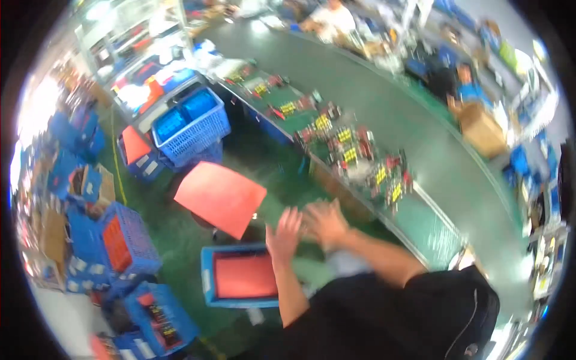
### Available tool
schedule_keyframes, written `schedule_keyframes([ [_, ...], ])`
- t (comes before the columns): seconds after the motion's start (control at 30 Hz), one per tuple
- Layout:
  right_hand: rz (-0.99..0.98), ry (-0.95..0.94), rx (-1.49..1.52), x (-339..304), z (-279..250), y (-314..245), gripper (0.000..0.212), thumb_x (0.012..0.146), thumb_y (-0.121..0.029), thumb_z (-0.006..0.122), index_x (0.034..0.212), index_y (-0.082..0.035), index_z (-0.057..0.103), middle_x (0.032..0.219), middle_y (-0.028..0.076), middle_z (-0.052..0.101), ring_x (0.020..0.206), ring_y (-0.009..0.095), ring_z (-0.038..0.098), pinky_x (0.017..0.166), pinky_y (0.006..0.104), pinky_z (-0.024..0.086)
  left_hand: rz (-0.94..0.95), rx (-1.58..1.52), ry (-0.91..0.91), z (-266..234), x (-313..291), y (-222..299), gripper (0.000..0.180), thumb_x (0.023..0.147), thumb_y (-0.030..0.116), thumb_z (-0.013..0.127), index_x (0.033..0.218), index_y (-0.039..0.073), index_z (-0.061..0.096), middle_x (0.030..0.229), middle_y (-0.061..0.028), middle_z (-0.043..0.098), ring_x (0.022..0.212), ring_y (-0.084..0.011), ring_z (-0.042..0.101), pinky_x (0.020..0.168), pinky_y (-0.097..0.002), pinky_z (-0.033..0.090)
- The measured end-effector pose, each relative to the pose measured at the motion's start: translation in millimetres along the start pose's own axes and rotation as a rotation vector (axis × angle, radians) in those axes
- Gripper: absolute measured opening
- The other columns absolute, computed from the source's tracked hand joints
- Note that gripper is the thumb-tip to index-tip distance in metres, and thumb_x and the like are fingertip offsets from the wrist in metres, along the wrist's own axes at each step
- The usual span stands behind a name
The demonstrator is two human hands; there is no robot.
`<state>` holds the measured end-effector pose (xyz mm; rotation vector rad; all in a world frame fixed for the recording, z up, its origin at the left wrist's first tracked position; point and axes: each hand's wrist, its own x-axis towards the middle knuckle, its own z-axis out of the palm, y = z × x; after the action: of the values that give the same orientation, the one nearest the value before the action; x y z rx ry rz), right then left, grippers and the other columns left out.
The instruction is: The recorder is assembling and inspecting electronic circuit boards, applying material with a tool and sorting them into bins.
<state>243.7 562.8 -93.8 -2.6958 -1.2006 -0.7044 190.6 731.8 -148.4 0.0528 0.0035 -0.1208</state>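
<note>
My left hand is raised with its fingers stretched out, and nothing shows in it. Close beside it, my right hand is blurred, its fingers apart and holding nothing that I can see. A pink-red sheet lies tilted just beyond and left of my left hand, on a support mostly hidden under it. Below that sheet stands a blue bin with a flat pink-red sheet inside. My left forearm covers the bin's right side.
On my right runs a long green conveyor table, with several clusters of red, black and yellow parts along its near edge. Stacked blue crates stand ahead left; more crates line the left. Co-workers sit across the table.
</note>
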Motion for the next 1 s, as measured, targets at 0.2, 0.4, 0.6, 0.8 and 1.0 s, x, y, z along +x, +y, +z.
schedule_keyframes([
  [0.2, 1.235, 0.245, 0.544, -123, -49, 190, 0.029, 0.085, -0.026, 0.055, 0.092, 0.001, 0.062, 0.085, 0.021, 0.065, 0.085, 0.032, 0.064, 0.073, 0.0415, 0.048, 0.167, 0.497, 0.595, 5, 14, 24, 0.024, 0.093, 0.017, 0.052, 0.109, 0.001, 0.058, 0.075, 0.0003, 0.055, 0.062, -0.0058, 0.051, 0.053, -0.0185, 0.042],
  [0.4, 2.265, 0.684, 1.398, -248, -22, 241, 0.029, 0.085, -0.034, 0.06, 0.078, -0.006, 0.058, 0.069, 0.006, 0.058, 0.065, 0.02, 0.057, 0.06, 0.0311, 0.045, -0.102, 0.856, 0.629, -1, 81, -96, 0.018, 0.088, 0.016, 0.06, 0.073, 0.014, 0.051, 0.057, 0.0068, 0.031, 0.048, -0.0037, 0.031, 0.041, -0.0195, 0.026],
  [0.6, 2.392, 0.643, 2.429, -174, 10, 211, 0.037, 0.081, -0.049, 0.065, 0.086, -0.013, 0.059, 0.081, 0.005, 0.059, 0.075, 0.018, 0.056, 0.066, 0.0316, 0.044, -0.387, 1.216, 0.729, -16, 197, -230, 0.041, 0.082, 0.041, 0.067, 0.096, 0.004, 0.059, 0.086, -0.0052, 0.064, 0.077, -0.0112, 0.06, 0.073, -0.0284, 0.046],
  [0.8, 2.536, 0.7, 2.091, -170, 28, 199, 0.023, 0.08, -0.032, 0.071, 0.088, -0.014, 0.059, 0.085, -0.002, 0.061, 0.078, 0.014, 0.057, 0.074, 0.0285, 0.041, -0.302, 1.061, 0.514, -45, 243, -248, 0.035, 0.076, 0.021, 0.074, 0.1, 0.001, 0.061, 0.085, -0.0039, 0.063, 0.071, -0.0126, 0.06, 0.065, -0.0276, 0.05],
  [1.0, 2.469, 0.725, 1.988, -204, 21, 205, 0.013, 0.077, -0.007, 0.063, 0.088, -0.004, 0.057, 0.078, 0.004, 0.06, 0.066, 0.013, 0.056, 0.055, 0.0241, 0.043, -0.284, 1.304, 0.603, -11, 230, -262, 0.018, 0.076, 0.01, 0.069, 0.092, 0.003, 0.064, 0.075, -0.0042, 0.066, 0.06, -0.0112, 0.06, 0.056, -0.0247, 0.046],
])
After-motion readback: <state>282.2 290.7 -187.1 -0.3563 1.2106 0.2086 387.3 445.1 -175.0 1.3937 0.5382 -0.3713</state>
